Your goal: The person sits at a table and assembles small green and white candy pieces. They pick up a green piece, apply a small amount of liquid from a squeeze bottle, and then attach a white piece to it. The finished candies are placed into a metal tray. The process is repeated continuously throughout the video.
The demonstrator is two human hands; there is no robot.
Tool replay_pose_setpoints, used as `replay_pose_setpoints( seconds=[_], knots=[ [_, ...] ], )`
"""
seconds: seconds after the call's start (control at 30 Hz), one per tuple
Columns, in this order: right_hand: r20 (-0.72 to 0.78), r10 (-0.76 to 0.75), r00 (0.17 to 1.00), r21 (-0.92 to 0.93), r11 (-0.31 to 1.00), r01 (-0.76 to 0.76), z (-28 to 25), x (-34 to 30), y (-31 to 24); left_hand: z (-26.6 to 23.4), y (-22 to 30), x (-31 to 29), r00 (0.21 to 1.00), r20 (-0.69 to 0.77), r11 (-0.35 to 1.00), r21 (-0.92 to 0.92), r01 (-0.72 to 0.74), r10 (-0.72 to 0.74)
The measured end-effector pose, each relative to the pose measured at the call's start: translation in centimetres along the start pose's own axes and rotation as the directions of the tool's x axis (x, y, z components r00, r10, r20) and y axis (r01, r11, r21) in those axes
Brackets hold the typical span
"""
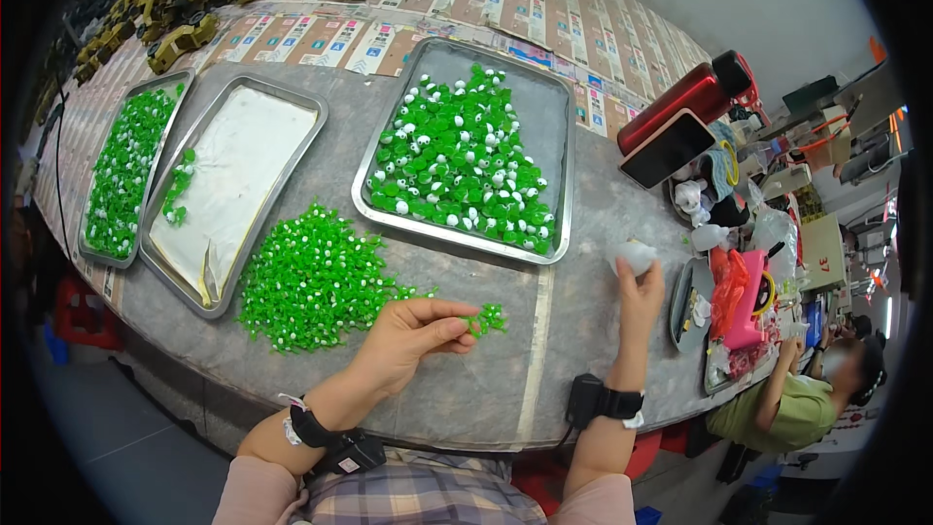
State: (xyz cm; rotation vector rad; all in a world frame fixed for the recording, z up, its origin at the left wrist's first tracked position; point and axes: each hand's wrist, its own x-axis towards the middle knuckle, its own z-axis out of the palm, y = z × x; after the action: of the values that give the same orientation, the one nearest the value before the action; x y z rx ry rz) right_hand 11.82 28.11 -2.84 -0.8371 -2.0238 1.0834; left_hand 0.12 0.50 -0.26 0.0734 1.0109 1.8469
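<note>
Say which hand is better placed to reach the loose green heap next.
Likely the left hand: beside the heap, though pinching green pieces; the right hand is farther off, holding a whitish object.

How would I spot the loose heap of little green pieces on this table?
On the grey-topped table, find the large metal tray of green-and-white pieces at the view's upper centre. Look just beyond its lower-left corner, beside the person's left hand, for the heap. Unlike the tray's pieces, it lies straight on the table.

Left head-worn fisheye: near, looking down across table [447,394].
</note>
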Motion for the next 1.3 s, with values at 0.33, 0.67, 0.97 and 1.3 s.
replay_pose_setpoints(
  seconds=[0.33, 0.67, 0.97, 1.3],
  knots=[
    [-0.1, -0.159, 0.982, 0.365, 0.912, 0.185, 2.4, -5.3, -12.7, -1.2, -0.2, 0.1, 0.998, 0.048, 0.987, -0.156, -0.03, 0.038],
    [-0.106, -0.252, 0.962, 0.286, 0.919, 0.273, 5.9, -7.6, -14.1, -0.8, -0.1, 0.0, 1.0, 0.023, 0.981, -0.193, -0.009, 0.014],
    [-0.031, -0.394, 0.919, 0.386, 0.843, 0.375, 5.6, -7.3, -12.8, -0.8, 0.0, 0.0, 1.0, 0.026, 0.986, -0.166, -0.004, 0.008],
    [-0.147, -0.34, 0.929, 0.356, 0.858, 0.37, 5.6, -7.3, -12.5, -0.8, 0.0, 0.0, 0.999, 0.038, 0.984, -0.178, 0.006, 0.001]
  ],
)
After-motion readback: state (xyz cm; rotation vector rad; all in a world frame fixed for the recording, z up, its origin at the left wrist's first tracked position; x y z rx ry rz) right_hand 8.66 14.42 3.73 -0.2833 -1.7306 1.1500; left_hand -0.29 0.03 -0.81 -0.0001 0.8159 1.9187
